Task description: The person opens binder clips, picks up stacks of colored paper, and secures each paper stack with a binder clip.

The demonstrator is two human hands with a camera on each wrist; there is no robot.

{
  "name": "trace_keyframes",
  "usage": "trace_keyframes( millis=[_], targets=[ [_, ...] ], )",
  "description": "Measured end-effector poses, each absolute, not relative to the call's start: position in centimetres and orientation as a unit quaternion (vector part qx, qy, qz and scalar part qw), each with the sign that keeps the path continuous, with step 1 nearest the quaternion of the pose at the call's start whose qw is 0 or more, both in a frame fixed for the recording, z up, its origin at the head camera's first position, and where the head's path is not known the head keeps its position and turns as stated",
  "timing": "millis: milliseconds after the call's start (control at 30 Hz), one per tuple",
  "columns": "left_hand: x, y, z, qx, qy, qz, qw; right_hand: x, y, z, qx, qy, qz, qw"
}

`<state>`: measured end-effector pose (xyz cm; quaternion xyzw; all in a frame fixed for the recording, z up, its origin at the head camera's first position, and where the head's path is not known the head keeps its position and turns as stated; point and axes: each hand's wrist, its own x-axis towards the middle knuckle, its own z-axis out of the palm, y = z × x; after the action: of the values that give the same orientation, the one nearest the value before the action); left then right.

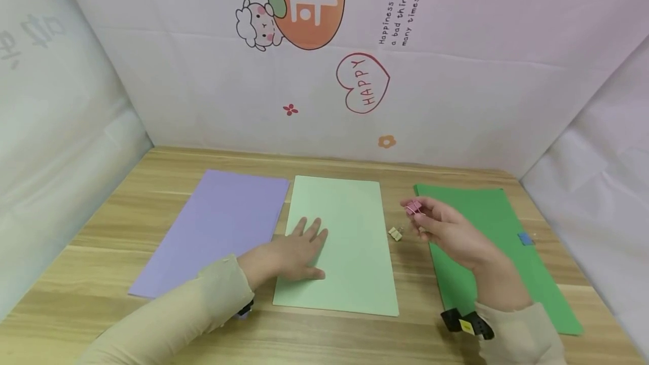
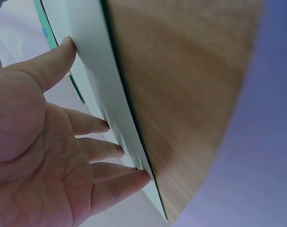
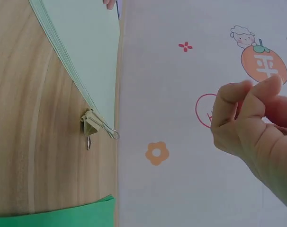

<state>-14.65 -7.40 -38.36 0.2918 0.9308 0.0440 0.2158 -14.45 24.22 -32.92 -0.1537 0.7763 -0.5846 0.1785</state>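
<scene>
Three stacks of paper lie side by side on a table (image 1: 324, 339): a left stack (image 1: 223, 224), a middle stack (image 1: 350, 230) and a right stack (image 1: 522, 280). The left hand (image 1: 299, 252) rests on the left part of the middle stack. A loose binder clip (image 1: 395, 234) lies between the middle and right stacks. The right hand (image 1: 448, 232), above the right stack's left edge, holds another clip (image 1: 413, 208). A small object (image 1: 525, 239) sits at the right stack's right edge. Behind the table's far edge hangs a cloth (image 1: 203, 83).
</scene>
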Motion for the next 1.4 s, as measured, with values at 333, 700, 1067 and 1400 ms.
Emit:
trace_keyframes(
  millis=[333,700,1067,1400],
  targets=[
    [-13.9,-7.2,-38.2,0.293,0.931,0.043,0.215,-14.5,24.7,-32.9,-0.155,0.722,-0.664,0.117],
    [-13.9,-6.8,-37.9,0.258,0.951,0.047,0.164,-14.1,25.3,-32.5,-0.218,0.633,-0.736,0.104],
    [-15.9,-6.2,-37.6,0.172,0.976,0.03,0.134,-14.5,25.6,-32.5,-0.236,0.612,-0.749,0.093],
    [-16.3,-5.2,-36.8,0.129,0.978,0.027,0.159,-14.7,26.0,-32.2,-0.201,0.671,-0.704,0.115]
  ],
)
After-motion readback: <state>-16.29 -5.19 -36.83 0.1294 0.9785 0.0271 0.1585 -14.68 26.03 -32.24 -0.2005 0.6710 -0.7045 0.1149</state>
